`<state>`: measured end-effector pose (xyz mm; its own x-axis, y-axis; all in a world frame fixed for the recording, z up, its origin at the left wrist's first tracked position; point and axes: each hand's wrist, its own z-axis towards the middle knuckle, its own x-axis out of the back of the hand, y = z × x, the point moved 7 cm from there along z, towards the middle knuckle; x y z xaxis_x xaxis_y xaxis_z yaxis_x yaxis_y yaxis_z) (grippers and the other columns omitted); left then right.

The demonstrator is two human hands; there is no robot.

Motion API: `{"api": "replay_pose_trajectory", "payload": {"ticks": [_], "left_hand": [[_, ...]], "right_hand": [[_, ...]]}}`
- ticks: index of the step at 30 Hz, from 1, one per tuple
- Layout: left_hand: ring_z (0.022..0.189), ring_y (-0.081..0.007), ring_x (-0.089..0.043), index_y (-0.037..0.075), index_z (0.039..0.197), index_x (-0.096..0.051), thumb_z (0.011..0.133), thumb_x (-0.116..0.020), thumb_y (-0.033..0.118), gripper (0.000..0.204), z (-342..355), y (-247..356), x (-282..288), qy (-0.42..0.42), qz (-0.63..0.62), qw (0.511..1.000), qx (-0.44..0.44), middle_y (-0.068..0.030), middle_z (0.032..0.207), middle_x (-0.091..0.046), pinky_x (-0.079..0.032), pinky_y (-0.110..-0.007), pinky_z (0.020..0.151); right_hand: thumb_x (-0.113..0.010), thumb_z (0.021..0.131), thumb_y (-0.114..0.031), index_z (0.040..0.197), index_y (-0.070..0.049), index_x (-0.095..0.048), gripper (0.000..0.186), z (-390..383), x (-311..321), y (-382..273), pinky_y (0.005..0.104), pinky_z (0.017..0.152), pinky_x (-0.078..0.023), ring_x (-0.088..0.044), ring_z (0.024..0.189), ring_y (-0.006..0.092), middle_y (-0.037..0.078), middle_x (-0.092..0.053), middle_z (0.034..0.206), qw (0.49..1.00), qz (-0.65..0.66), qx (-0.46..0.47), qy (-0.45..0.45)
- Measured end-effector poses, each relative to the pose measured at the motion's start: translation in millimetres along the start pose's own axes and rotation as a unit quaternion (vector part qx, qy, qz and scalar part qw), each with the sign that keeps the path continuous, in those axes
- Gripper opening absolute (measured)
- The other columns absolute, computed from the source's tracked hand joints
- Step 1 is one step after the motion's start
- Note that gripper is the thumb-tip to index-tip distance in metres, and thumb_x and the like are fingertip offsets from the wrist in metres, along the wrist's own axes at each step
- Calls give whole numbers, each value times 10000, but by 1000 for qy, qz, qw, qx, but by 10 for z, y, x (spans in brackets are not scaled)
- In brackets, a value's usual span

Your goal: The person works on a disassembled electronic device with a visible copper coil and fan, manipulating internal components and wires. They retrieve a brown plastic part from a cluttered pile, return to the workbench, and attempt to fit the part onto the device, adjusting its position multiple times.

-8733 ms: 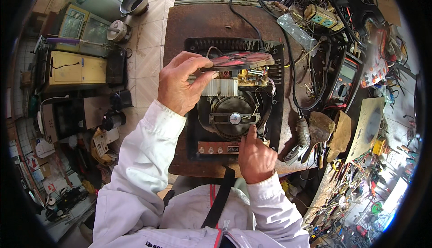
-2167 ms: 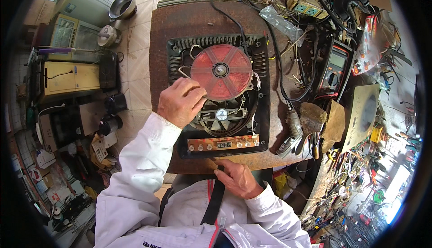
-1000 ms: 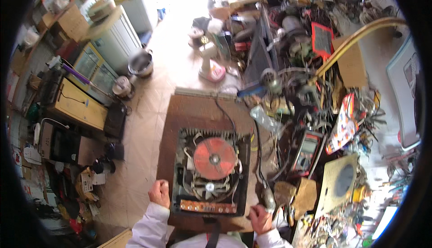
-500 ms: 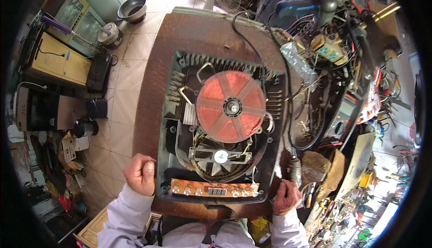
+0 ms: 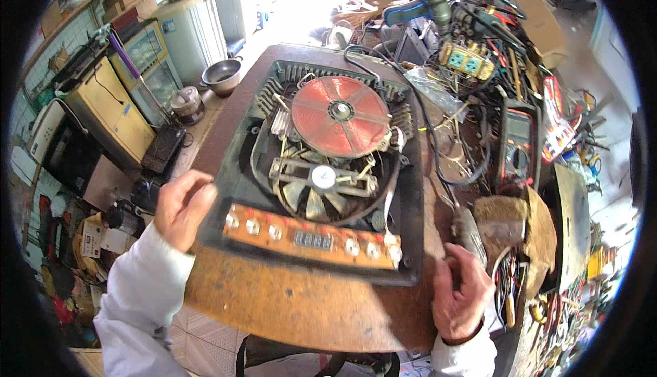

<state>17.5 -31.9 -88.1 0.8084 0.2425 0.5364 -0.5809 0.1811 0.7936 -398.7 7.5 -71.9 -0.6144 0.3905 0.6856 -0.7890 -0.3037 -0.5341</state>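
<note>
An opened induction cooker lies on the brown wooden table [image 5: 287,302], its black plastic housing [image 5: 236,172] exposing the parts. The round red coil [image 5: 363,120] sits toward its far end, and a cooling fan [image 5: 294,196] lies nearer me. An orange-brown control board [image 5: 284,232] with a small dark display rests slightly askew along the near end. My left hand [image 5: 181,209] is beside the housing's near left corner, fingers bent and apart, holding nothing. My right hand [image 5: 462,298] rests loosely at the table's right edge, right of the housing, with nothing visible in its fingers.
A black power cable [image 5: 426,127] loops down the table's right side. Beyond lie a multimeter [image 5: 518,141], a power socket block [image 5: 469,62], a brown brush-like block [image 5: 503,218] and heaped tools. Cabinets [image 5: 113,107] and a wok [image 5: 222,78] stand at left.
The view has tilted up. Both hands have come away from the housing's sides. The cooker now sits farther from the table's front edge and is turned slightly; the control board is tilted.
</note>
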Motion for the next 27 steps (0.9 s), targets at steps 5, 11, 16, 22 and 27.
{"api": "replay_pose_trajectory", "payload": {"ticks": [5, 11, 16, 22, 27], "left_hand": [[886, -78, -606, -41, 1038, -691, 993, -677, 213, 258, 68, -175, -52, -4, -82, 997, 15, -7, 913, -693, -497, -277, 802], [769, -69, -527, -25, 948, -666, 968, -700, 232, 260, 18, -13, -17, 10, -11, 999, -51, 25, 797, -588, -453, -292, 690], [795, -58, -583, -34, 966, -709, 947, -696, 192, 226, -309, 28, 135, -11, -7, 1000, 10, 6, 819, -659, -478, -259, 724], [812, -83, -624, -48, 1004, -728, 948, -691, 172, 230, -546, 203, 315, -71, -19, 995, 63, -32, 852, -708, -507, -275, 748], [728, -42, -567, -14, 910, -701, 966, -677, 55, 92, -254, 983, 405, -11, 68, 996, -54, 17, 812, -655, -476, -236, 650]], "right_hand": [[-749, 895, -81, 1164, 28, -685, 296, 45, -92, -190, 422, 657, -562, -704, 736, 384, 216, -695, 876, 996, 51, 70, -36], [-727, 894, -68, 1085, 45, -702, 223, 17, -116, -285, 437, 698, -577, -726, 807, 421, 249, -723, 888, 992, 95, 71, -36], [-737, 862, -49, 1054, 60, -701, 223, -274, -26, -351, 423, 653, -578, -736, 736, 394, 248, -713, 831, 987, 128, 25, -93], [-810, 870, -115, 963, 56, -717, 215, -275, 281, -555, 385, 564, -531, -704, 613, 310, 194, -687, 724, 949, 196, 41, -243], [-698, 939, -131, 965, 76, -718, 209, 872, 263, -229, 348, 600, -528, -681, 607, 204, 182, -692, 694, 978, 184, 36, -94]]}}
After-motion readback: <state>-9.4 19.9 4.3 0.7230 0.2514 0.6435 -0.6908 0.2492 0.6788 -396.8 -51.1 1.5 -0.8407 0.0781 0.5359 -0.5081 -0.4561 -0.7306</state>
